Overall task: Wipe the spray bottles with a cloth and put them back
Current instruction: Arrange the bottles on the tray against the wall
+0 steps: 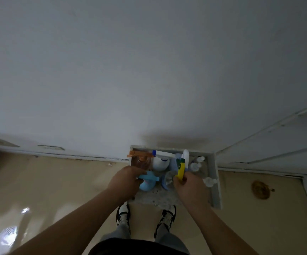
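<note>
Reaching down from above, both bare arms stretch toward a low white-walled box (215,178) with a speckled grey floor, set against the white wall (149,70) where it meets the glossy beige floor (57,190). The left hand (126,181) is curled around the light blue trigger head of a pale blue spray bottle (147,183) standing at the near left of the box. The right hand (190,186) is closed on the yellow trigger of a spray bottle with a yellow and green head (181,167), near the middle of the box; that bottle's body is mostly hidden by the hand and its neighbours.

Behind them, against the wall, stand a clear brownish spray bottle with an orange trigger head (141,156) and a white spray bottle with a white and blue trigger head (161,161), side by side. Several small clear bottles with round caps (197,165) sit along the right side of the box. No cloth can be made out in either hand.

Two feet in black and white sneakers (123,215) stand on the floor just short of the box. A round brass floor drain cover (261,190) lies well to the right.
</note>
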A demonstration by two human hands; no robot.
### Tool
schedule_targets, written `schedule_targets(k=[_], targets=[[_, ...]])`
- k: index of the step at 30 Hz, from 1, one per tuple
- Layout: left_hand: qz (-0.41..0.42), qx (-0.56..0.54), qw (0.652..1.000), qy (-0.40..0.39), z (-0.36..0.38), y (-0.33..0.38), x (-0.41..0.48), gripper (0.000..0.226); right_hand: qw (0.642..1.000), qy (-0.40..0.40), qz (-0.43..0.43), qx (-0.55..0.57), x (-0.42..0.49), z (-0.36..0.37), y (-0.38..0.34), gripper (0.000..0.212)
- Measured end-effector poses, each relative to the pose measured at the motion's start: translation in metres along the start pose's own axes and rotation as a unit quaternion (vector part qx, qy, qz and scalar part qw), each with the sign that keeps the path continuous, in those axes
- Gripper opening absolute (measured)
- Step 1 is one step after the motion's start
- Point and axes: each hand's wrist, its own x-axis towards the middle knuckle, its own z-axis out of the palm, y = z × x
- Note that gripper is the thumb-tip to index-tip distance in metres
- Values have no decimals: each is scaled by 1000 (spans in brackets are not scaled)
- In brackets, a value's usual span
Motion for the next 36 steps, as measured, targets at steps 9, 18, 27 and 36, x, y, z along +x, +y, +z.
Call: schedule_targets(k=[9,18,27,36], targets=[[39,-34,999,-2,-16,-6,1,24,989,-34,-132,-50,-1,2,4,31],[73,-40,997,2,-26,-13,6,27,984,-58,-164,-50,11,2,0,31],[48,-22,997,62,-22,-20,-6,31,978,-96,-156,-98,16,6,-21,26],[62,-7,996,69,-13,-21,-9,29,979,-77,-172,-82,16,8,-14,24]])
